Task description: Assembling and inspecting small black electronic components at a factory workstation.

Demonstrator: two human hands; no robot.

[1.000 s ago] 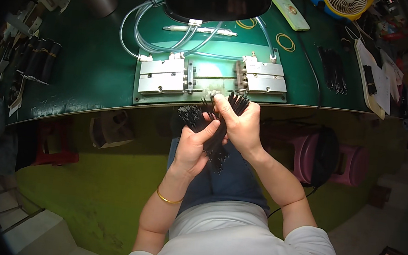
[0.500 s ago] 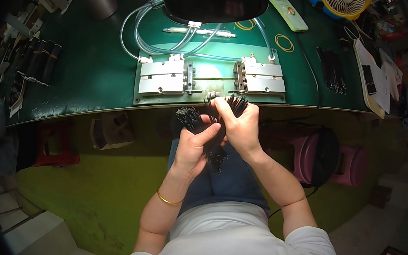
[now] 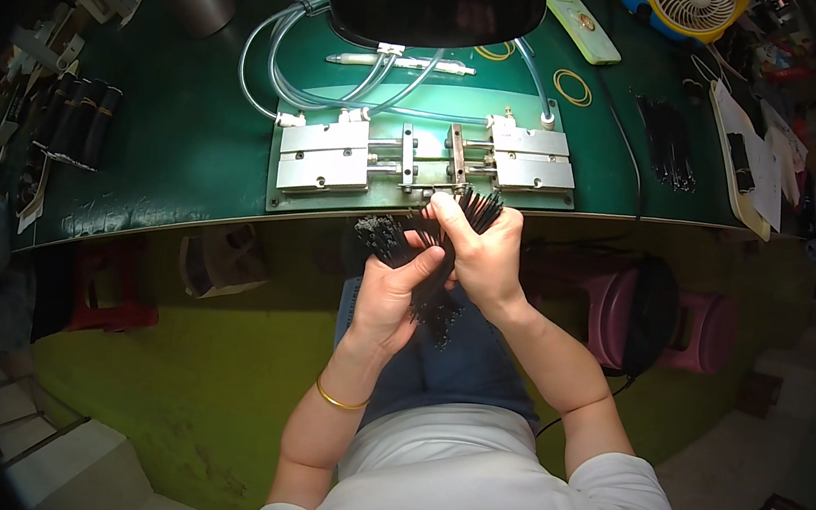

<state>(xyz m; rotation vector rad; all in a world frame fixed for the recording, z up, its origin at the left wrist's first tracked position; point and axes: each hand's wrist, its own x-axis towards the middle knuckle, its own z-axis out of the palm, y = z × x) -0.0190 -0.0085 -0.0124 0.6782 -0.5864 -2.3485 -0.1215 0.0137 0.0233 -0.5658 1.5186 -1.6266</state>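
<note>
Hands (image 3: pixel 447 265) clutching black sticks (image 3: pixel 385 237), ends hidden

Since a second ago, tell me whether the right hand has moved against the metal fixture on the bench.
No. The right hand holds the black strips just below the metal fixture, same place as before.

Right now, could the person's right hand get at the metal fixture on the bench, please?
Probably yes: the right hand hovers at the bench edge just before the metal fixture, nothing between them, though it grips a bundle of black strips.
</note>
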